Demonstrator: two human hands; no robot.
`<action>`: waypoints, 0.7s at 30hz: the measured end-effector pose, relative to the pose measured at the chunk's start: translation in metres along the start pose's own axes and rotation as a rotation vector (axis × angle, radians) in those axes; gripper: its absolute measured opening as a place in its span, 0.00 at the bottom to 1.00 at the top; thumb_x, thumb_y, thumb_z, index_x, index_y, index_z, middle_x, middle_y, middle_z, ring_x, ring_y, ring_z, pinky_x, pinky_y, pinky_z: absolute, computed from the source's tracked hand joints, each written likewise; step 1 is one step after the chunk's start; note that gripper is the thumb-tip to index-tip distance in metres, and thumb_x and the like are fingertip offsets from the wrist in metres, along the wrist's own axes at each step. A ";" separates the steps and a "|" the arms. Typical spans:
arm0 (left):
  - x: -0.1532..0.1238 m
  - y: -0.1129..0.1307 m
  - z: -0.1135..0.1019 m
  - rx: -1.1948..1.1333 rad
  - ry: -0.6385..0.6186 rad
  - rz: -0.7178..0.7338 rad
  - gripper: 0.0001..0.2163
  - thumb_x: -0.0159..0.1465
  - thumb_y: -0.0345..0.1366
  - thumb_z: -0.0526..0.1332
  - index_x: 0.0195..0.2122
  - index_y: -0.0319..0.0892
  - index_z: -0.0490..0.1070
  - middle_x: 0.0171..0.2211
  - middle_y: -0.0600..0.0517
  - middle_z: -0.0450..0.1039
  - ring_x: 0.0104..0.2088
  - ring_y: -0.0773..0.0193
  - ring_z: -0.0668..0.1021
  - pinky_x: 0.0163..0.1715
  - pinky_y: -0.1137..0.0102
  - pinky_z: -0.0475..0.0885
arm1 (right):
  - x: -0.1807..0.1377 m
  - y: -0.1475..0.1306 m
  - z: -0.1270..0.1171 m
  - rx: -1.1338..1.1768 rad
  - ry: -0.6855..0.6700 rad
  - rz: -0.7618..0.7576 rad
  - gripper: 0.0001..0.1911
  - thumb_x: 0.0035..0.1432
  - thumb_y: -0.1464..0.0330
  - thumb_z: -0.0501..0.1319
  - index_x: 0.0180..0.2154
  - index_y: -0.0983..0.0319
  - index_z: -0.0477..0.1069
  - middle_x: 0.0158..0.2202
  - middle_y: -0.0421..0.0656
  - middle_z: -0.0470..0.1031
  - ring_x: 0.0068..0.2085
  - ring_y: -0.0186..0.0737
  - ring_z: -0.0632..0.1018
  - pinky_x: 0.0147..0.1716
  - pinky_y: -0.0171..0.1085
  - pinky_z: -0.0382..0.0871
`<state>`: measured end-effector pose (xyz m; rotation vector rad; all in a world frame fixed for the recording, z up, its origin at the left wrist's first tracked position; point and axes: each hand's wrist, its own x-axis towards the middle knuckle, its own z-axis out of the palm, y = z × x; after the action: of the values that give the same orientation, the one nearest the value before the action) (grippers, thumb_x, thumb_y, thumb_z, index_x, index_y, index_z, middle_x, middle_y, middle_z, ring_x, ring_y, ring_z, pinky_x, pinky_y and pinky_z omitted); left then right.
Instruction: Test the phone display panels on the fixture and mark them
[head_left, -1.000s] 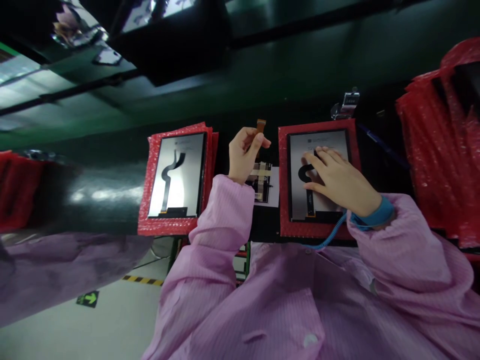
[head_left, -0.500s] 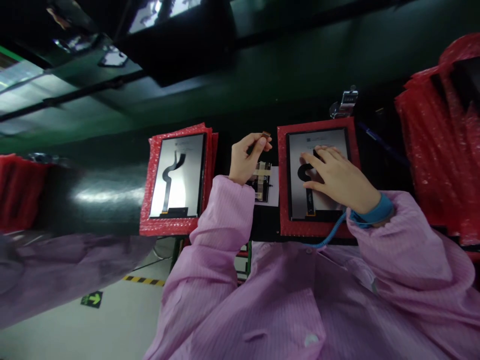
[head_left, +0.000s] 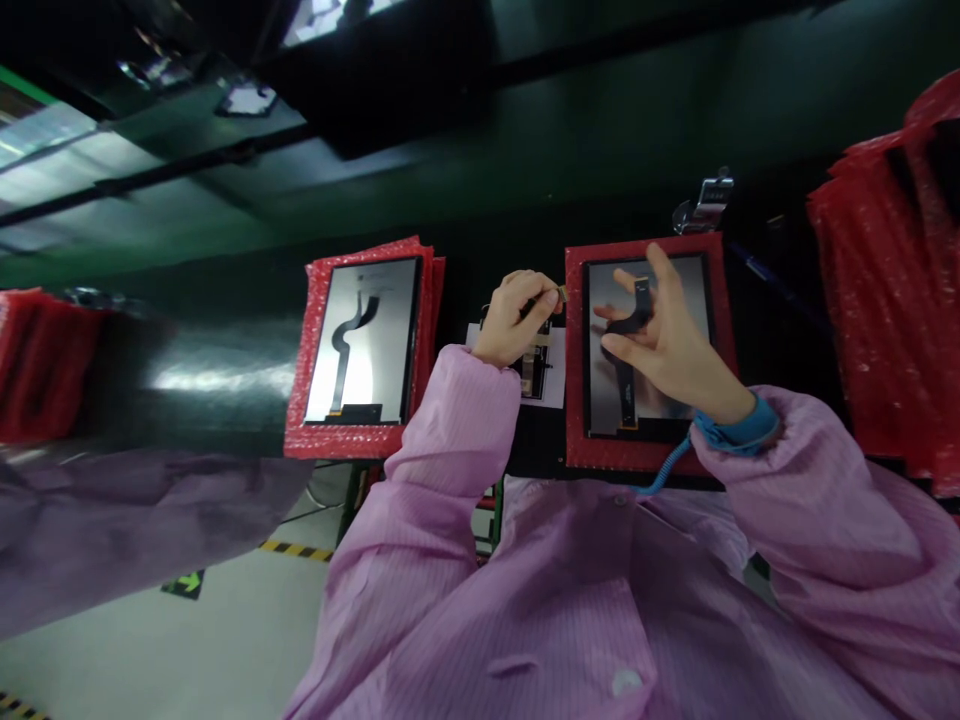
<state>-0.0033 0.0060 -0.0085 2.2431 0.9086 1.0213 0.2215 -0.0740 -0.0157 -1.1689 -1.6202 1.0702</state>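
My left hand (head_left: pixel 519 316) is closed in a pinch on a small flat piece with a gold-coloured end (head_left: pixel 563 293), just left of the right-hand display panel. My right hand (head_left: pixel 675 345) is above that display panel (head_left: pixel 682 290), fingers spread and thumb stretched out. Between its thumb and fingers, the panel's black flex cable (head_left: pixel 625 375) curves upward to a gold-tipped end. I cannot tell whether the fingers touch the cable. The panel lies on a red bubble-wrap sleeve (head_left: pixel 576 400). A blue coiled-cord wrist strap (head_left: pixel 739 430) circles my right wrist.
Another display panel (head_left: pixel 390 340) rests on red bubble sleeves to the left. Small dark parts with tape (head_left: pixel 534 365) lie on white paper between the panels. At right are stacked red sleeves (head_left: pixel 877 300), a blue pen (head_left: pixel 757 268) and a metal clicker (head_left: pixel 711 203). Someone's sleeve (head_left: pixel 150 530) reaches in at left.
My left hand has moved slightly down and right with the small piece, nearer the right-hand panel. My right hand has turned and raised its fingers from lying flat over the panel, exposing the cable's end.
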 end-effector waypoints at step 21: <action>-0.004 0.009 0.001 0.169 -0.399 0.086 0.09 0.68 0.35 0.50 0.31 0.45 0.65 0.30 0.52 0.73 0.36 0.60 0.77 0.59 0.55 0.65 | 0.013 0.009 0.010 -0.429 -0.090 -0.325 0.15 0.72 0.62 0.51 0.35 0.59 0.70 0.48 0.47 0.78 0.52 0.49 0.72 0.56 0.54 0.65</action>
<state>-0.0010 -0.0033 -0.0049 2.5201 0.7501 0.5129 0.2116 -0.0612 -0.0247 -1.0802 -2.0940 0.5894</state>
